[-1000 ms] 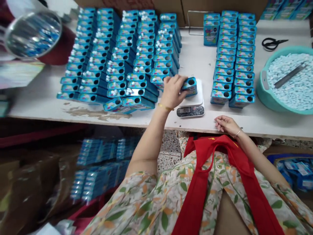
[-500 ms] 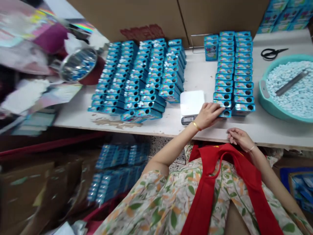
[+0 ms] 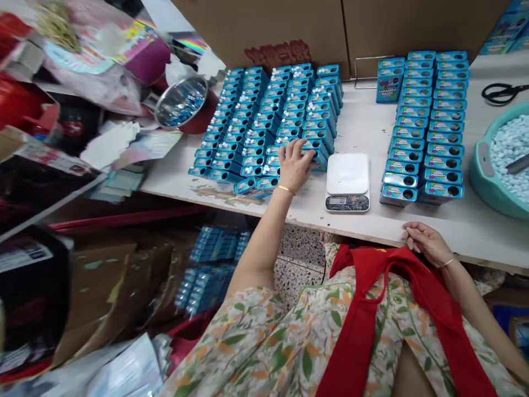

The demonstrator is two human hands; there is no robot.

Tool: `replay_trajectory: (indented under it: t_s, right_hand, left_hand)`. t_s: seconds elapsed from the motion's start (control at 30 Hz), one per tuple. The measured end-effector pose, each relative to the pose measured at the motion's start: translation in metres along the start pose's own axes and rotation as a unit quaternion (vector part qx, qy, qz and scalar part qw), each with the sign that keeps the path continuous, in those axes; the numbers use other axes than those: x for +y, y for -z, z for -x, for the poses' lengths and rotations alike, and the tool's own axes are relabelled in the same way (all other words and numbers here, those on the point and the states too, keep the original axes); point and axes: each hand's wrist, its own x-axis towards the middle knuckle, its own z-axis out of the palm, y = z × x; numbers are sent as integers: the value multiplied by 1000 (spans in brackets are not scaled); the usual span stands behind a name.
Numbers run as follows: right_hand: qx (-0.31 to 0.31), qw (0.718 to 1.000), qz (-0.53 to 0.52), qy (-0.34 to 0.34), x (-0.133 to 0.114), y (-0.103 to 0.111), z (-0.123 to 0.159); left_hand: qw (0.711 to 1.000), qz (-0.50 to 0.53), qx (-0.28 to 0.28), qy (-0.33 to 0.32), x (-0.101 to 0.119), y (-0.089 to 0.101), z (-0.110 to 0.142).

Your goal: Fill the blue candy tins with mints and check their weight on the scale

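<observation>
My left hand is over the front of the left group of blue boxes, its fingers apart above the box tops. The fingertips are at the front boxes of the two right-hand rows; whether they press on one I cannot tell. Many of these boxes have small white pieces at the round holes in their tops. My right hand rests at the table's front edge with its fingers curled together and nothing seen in them. Between the two box groups lies a white kitchen scale with a lit display.
Two rows of blue boxes with dark holes stand right of the scale. A turquoise basin of pale pieces holds a metal scoop. Scissors lie behind it. A metal bowl of wrapped items stands left. Cardboard closes the back.
My left hand has left the front box of the right-hand rows and crossed leftward over the scale to the left group. The view has swung left. My right hand stays at the edge.
</observation>
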Motion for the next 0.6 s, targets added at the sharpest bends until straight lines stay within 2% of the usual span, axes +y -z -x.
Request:
replay_trajectory:
  t_s: [0.1,0.17,0.27,0.4,0.47,0.6]
  right_hand:
    - [1,1000,-7,0,1,0,0]
    - [2,1000,-10,3,2,0,0]
    - [-1,1000,-7,8,3,0,-1]
    - [-2,1000,8,22,3,0,-3]
    - [-2,999,14,30,3,0,-4]
    - [0,998,25,56,4,-3,-3]
  left_hand:
    - [999,9,-34,-21,1,-2,-4]
    - [999,5,-45,-30,5,4,-6]
    - [998,7,-31,-54,17,24,-9]
    - [995,22,-22,-93,47,46,-16]
    - [990,21,-53,-129,65,41,-24]
    - [974,-11,-132,-184,90,18,-42]
